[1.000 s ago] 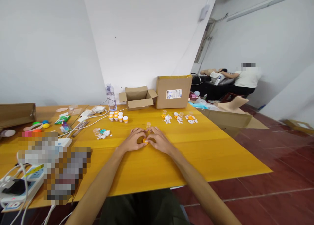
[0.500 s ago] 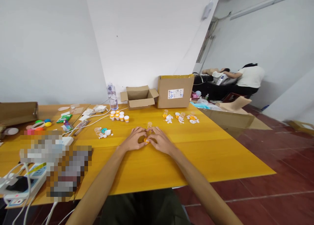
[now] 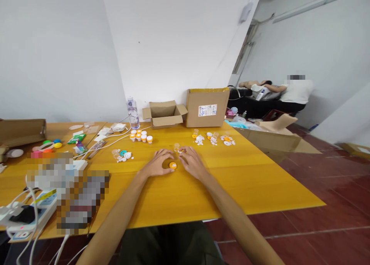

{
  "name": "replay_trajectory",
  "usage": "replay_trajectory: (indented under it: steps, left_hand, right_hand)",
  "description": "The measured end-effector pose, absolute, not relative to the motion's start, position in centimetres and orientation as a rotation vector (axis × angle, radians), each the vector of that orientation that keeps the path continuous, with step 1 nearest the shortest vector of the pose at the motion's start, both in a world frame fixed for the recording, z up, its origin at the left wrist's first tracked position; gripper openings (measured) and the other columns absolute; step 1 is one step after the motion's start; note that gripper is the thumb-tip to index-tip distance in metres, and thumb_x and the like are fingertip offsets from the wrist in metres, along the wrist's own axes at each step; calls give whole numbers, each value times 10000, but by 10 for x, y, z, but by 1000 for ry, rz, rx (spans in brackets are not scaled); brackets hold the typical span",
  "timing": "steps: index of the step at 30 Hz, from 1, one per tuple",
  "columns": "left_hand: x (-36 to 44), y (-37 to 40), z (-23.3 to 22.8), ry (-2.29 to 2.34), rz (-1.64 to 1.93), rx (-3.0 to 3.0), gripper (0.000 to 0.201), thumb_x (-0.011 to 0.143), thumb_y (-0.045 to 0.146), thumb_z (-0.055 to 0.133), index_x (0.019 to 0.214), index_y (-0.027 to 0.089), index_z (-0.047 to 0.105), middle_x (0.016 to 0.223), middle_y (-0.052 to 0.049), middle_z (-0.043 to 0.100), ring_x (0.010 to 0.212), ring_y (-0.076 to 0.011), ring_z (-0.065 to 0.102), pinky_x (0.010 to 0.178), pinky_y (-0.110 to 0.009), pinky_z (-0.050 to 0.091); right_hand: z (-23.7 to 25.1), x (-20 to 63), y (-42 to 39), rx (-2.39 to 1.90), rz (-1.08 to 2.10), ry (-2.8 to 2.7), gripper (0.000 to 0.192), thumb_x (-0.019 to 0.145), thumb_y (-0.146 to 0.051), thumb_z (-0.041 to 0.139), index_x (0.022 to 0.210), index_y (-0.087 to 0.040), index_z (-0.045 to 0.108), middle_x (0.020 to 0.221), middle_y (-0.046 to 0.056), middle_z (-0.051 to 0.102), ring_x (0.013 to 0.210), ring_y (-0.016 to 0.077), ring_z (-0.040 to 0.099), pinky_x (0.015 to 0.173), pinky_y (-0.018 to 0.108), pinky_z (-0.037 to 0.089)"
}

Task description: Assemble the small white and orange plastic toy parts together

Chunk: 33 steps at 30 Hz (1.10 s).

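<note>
So from where I'm standing, the orange piece is sitting on the yellow table just below the middle of the frame, right between the two hands. The left hand is curved in a loose C beside it, thumb and fingers spread apart, thumb tip right at its near edge (can't tell if it's actually touching). Right hand has its fingers bent over some tiny white bits just above and right of the orange piece; can't tell if it's pinching one. There's a small clear cup just past the fingertips.

Left of center there's a bunch of white-topped jars, and below those a pile with a teal ring. Three little heaps of parts sit right of center, in front of a cardboard carton. Somebody in a white top is way over at the right of the frame.
</note>
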<state>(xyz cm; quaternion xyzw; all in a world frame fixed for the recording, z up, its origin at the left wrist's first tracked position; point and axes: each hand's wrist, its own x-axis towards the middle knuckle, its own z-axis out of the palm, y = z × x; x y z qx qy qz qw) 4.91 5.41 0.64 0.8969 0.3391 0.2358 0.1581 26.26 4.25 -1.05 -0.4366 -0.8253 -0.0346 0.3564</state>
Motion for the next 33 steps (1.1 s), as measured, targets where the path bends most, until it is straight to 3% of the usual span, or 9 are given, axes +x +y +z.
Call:
replay_trajectory:
  steps: [6, 13, 17, 21, 26, 33]
  left_hand:
    - [53, 52, 9, 1056, 691, 2567, 408, 757, 502, 723, 1063, 252, 620, 1228, -56, 591, 1189, -274, 477, 1021, -438, 344]
    - [56, 48, 14, 1084, 638, 2541, 230, 757, 399, 735, 881, 243, 621, 1109, -37, 596, 1104, -255, 495, 976, -419, 355]
    - [53, 49, 15, 1057, 599, 2537, 156, 794, 327, 680, 935, 268, 645, 1158, -30, 580, 1158, -258, 468, 1003, -429, 337]
    - [51, 50, 14, 1082, 589, 2524, 219, 785, 352, 690, 987, 280, 645, 1168, -33, 575, 1166, -263, 461, 1006, -432, 336]
    - [53, 50, 13, 1135, 638, 2485, 318, 712, 428, 769, 919, 246, 611, 1089, -35, 583, 1082, -259, 480, 966, -425, 358]
    - [51, 51, 11, 1086, 633, 2476, 153, 790, 336, 685, 915, 261, 639, 1097, -32, 575, 1096, -251, 472, 971, -423, 349]
  right_hand:
    - [-10, 263, 42, -1206, -124, -2138, 181, 880, -100, 521, 847, -221, 650, 1061, 93, 638, 981, 236, 576, 865, 391, 478]
    - [-12, 260, 41, -1231, -149, -2175, 208, 890, -101, 514, 870, -236, 671, 1081, 87, 636, 1017, 243, 556, 856, 385, 458]
    - [-13, 258, 40, -1242, -153, -2221, 213, 901, -109, 511, 906, -238, 681, 1110, 90, 635, 1053, 246, 543, 861, 380, 443]
    - [-11, 254, 42, -1256, -153, -2261, 243, 894, -86, 512, 961, -243, 684, 1144, 89, 628, 1068, 240, 537, 853, 360, 437]
    - [-7, 244, 48, -1200, -162, -2351, 313, 846, -53, 556, 1030, -270, 685, 1212, 90, 605, 1076, 249, 530, 833, 357, 437]
    - [-12, 246, 53, -1141, -91, -2341, 247, 869, -86, 568, 924, -279, 713, 1133, 72, 623, 1066, 235, 539, 841, 356, 443]
